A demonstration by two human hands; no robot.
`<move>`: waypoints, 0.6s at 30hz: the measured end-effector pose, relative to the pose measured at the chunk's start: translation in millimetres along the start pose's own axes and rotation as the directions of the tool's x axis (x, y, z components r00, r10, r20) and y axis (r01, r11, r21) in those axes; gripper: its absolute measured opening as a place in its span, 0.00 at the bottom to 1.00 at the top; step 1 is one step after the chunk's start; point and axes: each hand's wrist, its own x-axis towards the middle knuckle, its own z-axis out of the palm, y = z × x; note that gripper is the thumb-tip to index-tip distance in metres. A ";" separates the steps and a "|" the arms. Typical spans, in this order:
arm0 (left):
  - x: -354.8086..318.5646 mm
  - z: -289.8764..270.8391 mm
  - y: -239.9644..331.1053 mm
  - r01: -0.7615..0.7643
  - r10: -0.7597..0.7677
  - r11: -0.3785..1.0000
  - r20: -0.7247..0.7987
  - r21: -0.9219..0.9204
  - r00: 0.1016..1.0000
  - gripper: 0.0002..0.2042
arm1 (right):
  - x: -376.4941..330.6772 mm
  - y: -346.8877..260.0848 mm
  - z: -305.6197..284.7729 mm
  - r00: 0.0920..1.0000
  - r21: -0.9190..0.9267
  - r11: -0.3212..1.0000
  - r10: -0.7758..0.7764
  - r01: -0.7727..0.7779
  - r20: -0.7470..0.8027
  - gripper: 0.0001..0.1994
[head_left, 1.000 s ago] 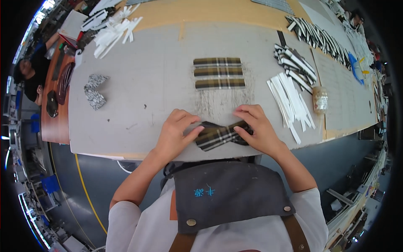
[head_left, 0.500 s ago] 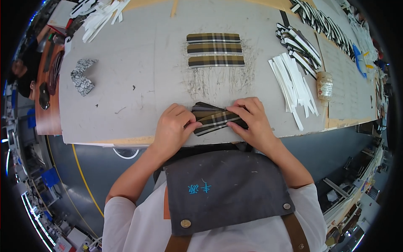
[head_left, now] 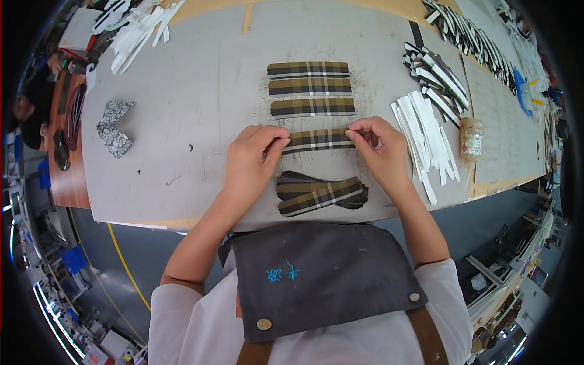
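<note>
Between my two hands stretches a plaid fabric strip [head_left: 317,140] in olive, black and white. My left hand [head_left: 255,154] pinches its left end between thumb and fingertips. The right end is pinched the same way by my right hand [head_left: 383,149]. Just beyond, three matching plaid strips [head_left: 311,89] lie one above another in a neat column on the grey tabletop [head_left: 201,85]. Closer to my body rests a loose pile of similar plaid strips [head_left: 322,193], crossed over each other at angles, near the table's front edge.
White strips [head_left: 424,143] lie fanned out at the right, beside a jar [head_left: 471,139]. Behind them are black-and-white strips [head_left: 433,79]. More white strips [head_left: 135,44] lie far left. A floral fabric piece [head_left: 115,129] sits at left. Another person's hand [head_left: 24,107] shows at the left rim.
Both hands have moved away from my body, carrying one plaid strip off the pile. It is now stretched out below the column of three. The pile stays near the front edge.
</note>
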 end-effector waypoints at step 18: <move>-3.0 0.4 -9.9 -0.464 0.415 0.805 0.209 0.369 0.885 0.14 | -1.0 13.2 2.2 0.892 -0.261 0.861 -0.374 0.436 0.255 0.14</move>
